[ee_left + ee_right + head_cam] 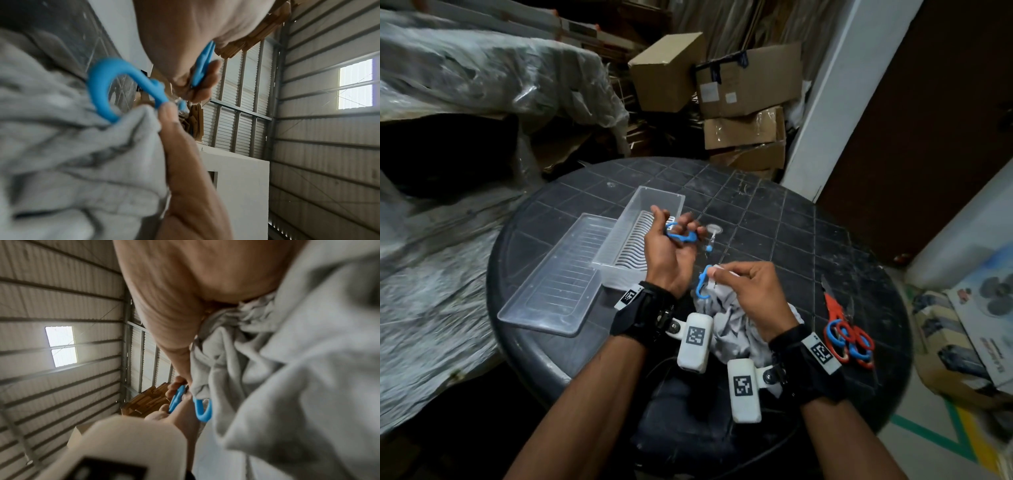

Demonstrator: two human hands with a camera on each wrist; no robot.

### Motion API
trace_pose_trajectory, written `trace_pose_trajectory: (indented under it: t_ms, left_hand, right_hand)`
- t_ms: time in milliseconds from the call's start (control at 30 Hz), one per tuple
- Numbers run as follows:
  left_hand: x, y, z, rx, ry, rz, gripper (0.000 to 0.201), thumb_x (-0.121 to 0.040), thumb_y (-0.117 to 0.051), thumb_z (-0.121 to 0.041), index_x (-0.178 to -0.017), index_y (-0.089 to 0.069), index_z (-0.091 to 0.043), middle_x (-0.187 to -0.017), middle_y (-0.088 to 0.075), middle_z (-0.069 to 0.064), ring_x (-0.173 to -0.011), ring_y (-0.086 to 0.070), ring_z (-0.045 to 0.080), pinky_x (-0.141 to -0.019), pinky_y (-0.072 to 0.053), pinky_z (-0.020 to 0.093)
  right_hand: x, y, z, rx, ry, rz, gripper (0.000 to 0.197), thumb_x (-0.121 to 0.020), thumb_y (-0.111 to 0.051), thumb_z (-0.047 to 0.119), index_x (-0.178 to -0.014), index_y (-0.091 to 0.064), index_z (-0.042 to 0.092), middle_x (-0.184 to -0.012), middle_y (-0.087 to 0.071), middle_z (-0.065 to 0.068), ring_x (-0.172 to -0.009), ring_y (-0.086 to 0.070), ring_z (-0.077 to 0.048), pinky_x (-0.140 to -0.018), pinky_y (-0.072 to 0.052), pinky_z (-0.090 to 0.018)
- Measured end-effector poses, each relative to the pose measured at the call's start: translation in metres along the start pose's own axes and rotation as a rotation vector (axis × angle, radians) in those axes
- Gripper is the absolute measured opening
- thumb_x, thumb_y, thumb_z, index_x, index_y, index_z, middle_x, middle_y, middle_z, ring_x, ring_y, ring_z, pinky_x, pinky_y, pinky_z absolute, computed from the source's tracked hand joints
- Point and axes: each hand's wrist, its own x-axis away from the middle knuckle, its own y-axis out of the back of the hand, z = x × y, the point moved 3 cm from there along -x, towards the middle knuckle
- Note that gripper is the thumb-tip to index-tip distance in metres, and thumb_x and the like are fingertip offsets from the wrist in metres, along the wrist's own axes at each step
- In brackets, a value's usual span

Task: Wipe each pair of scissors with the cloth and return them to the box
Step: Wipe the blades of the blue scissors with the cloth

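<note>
From the head view, the left hand [671, 253] is raised palm-up over the round dark tabletop [774, 219], its fingers [690, 222] curled round one handle loop of the blue scissors [681, 236], which are spread wide open. At about four o'clock from it, the right hand [753, 294] pinches the grey cloth [736, 325] against the scissors' other handle loop, and the rest of the cloth hangs bunched down toward the near edge. The clear plastic box [654, 205] sits at twelve o'clock of the left hand, with its clear lid [558, 274] lying flat beside it at nine o'clock. A pile of red-and-blue scissors [847, 332] lies at three o'clock, well apart from the box. In the left wrist view, blurred, a blue loop emerges from the cloth [72, 154] where the right thumb presses, while the left fingers [205, 81] clamp the other blue part of the scissors [107, 91]. In the right wrist view the cloth [287, 369] fills the right side, gripped by the right hand [174, 305], and the scissors [202, 410] peek out at six o'clock beneath it.
</note>
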Motion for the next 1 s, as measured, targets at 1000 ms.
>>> trace_pose_trajectory:
  t_ms: [1000]
  left_hand:
    - [0.007, 0.000, 0.017, -0.882, -0.089, 0.247, 0.017, -0.091, -0.071, -0.004, -0.106, -0.071, 0.005, -0.103, -0.075, 0.020, -0.089, -0.070, 0.027, -0.076, -0.057, 0.033]
  right_hand:
    - [-0.019, 0.017, 0.018, -0.290, 0.014, -0.215, 0.016, -0.090, -0.078, 0.009, -0.103, -0.080, -0.001, -0.096, -0.079, -0.020, -0.099, -0.075, -0.040, -0.092, -0.061, -0.050]
